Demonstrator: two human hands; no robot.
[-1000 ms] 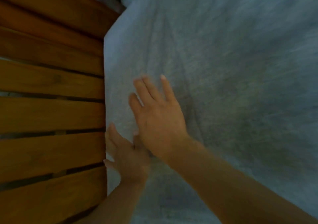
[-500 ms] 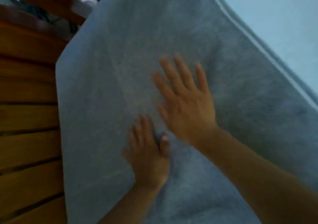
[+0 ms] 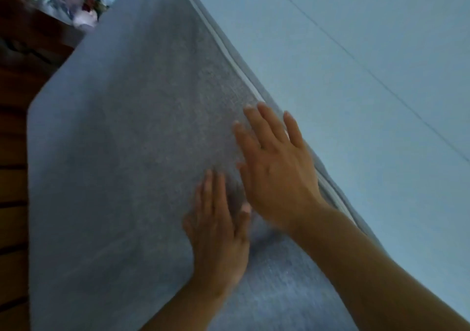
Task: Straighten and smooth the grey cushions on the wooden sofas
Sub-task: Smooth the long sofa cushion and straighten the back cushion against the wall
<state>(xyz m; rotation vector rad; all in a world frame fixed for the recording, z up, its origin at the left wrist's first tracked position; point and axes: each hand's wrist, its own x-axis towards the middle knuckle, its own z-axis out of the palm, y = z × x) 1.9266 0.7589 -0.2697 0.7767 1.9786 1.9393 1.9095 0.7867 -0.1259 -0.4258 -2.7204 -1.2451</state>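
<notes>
Pale blue-grey wall (image 3: 356, 50) right of and above hands, thin dark line crossing it diagonally. Brown wooden slats (image 3: 12, 190) far left of hands. Blurred colourful clutter (image 3: 76, 7) well above-left. Light dim, bluish.

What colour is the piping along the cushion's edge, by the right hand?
White, against the grey cushion; the piping shows clearly in the head view.

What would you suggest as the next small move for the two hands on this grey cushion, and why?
Probably sweep the right hand outward to the piped edge. Both it and the left hand lie flat on the grey cushion, and the right fingertips already reach the piping, so one short stroke should finish smoothing that side.
</notes>
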